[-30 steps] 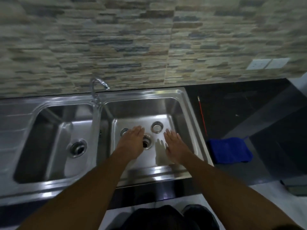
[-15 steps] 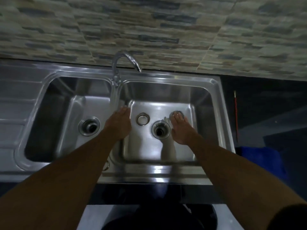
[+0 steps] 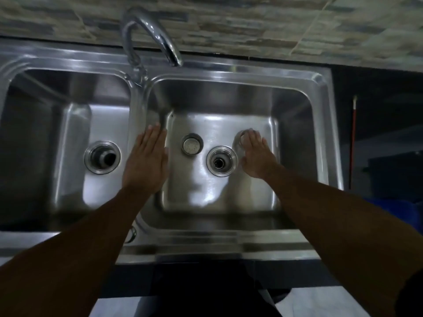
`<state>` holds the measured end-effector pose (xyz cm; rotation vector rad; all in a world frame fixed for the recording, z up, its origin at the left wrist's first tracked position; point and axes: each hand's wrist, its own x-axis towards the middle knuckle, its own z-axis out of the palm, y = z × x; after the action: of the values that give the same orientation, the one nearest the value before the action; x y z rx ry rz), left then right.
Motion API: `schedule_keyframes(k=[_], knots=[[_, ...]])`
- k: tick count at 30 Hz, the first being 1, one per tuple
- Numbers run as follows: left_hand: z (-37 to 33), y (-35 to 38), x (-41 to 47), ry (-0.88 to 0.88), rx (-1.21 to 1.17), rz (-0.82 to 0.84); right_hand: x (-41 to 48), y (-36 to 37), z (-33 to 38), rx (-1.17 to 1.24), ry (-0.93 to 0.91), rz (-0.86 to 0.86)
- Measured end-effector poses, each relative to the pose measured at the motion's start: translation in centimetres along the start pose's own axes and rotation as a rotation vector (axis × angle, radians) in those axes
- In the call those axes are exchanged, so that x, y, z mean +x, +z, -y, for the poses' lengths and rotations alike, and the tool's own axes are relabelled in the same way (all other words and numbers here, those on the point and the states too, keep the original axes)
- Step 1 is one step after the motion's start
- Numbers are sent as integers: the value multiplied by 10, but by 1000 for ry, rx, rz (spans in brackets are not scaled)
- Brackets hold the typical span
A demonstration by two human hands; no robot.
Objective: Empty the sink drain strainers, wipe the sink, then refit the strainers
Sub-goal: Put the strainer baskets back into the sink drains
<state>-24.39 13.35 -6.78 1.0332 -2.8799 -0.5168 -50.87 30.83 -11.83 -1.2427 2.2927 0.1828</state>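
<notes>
Strainers: one point(image 3: 192, 144) lies loose on the right basin floor, just left of the open drain point(image 3: 221, 161); the other point(image 3: 239, 140) sits under my right fingertips.
Right hand point(image 3: 256, 156): fingers spread on that strainer's rim, not clamped.
Left hand point(image 3: 146, 163): flat, fingers together, over the divider point(image 3: 135, 106).
Left basin drain point(image 3: 102, 157): open.
Tap point(image 3: 148, 33): above the divider.

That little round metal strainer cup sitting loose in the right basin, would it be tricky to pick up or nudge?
The strainer cup looks like thin perforated steel, so probably light and stiff. It sits upright on the smooth, shiny basin floor, so a push would likely slide it. Knocked onto its side, its round wall could let it roll, perhaps toward the open drain.
</notes>
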Motion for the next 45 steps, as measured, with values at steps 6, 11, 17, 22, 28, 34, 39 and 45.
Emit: schedule_keyframes(k=[6,11,17,22,28,34,39,45], knots=[[6,9,4,28,11,-64,41,14,-9,12,110,-25],[4,9,5,47,-3,-139,55,20,-13,123,121,-160],[3,7,4,65,44,-153,35,26,5,266,-65,-254],[4,8,5,59,38,-169,19,49,30,308,-103,-141],[5,11,5,64,41,-166,21,68,40,137,-68,-151],[6,12,5,56,19,-169,23,68,48,80,-46,-153],[9,12,2,31,16,-126,8,62,60,167,-56,-173],[10,-4,-2,-11,-117,-96,2,35,97,260,-165,-320]])
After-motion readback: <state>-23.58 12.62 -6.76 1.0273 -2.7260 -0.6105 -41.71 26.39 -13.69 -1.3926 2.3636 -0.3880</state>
